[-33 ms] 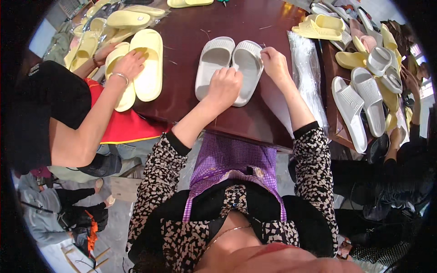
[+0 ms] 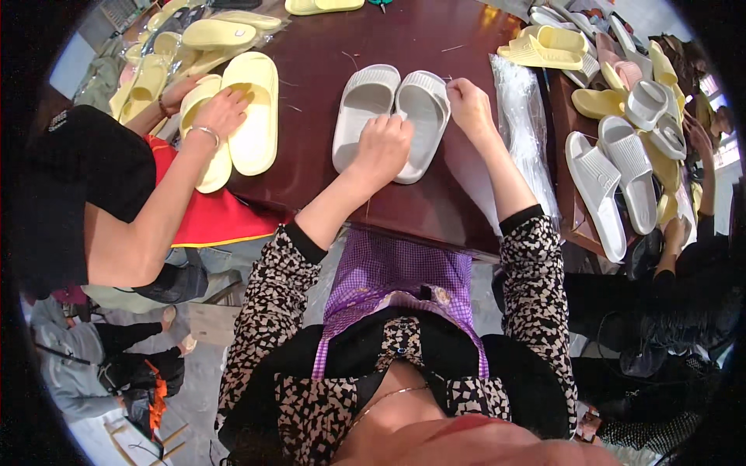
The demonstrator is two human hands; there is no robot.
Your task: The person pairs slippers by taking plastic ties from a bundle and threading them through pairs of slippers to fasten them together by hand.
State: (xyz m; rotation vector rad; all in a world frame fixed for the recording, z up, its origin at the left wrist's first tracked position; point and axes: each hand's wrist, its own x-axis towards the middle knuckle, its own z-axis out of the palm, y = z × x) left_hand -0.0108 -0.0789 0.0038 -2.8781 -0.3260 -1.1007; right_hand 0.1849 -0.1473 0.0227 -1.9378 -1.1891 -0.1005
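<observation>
Nothing has visibly shifted since the earlier frame: both hands sit at the same pair of slides as before, and the co-worker's hand lies on the same yellow pair.

At far left, a co-worker's hand [image 2: 221,109], wearing a bracelet, rests flat and open on a pair of pale yellow slides [image 2: 252,109] lying side by side on the dark red-brown table [image 2: 311,167]. Behind them, at the table's far left corner, more yellow slides [image 2: 214,35] lie heaped, some in clear bags.

Near the middle of the table lies a pair of white slides [image 2: 365,109], soles down and touching along their inner edges, toes pointing away from the person. The left hand [image 2: 382,147] is curled shut, its knuckles up, pinching at the inner edge where the two slides meet, near the heels; what it pinches is too small to tell. The right hand [image 2: 468,105] is likewise closed, its fingertips nipped together at the outer rim of the right-hand slide, near the strap.

Just right of that hand a stack of clear plastic bags [image 2: 524,116] lies along the table. Farther right, a heap of white, yellow and pink slides [image 2: 622,116] spreads to the table's right edge.
</observation>
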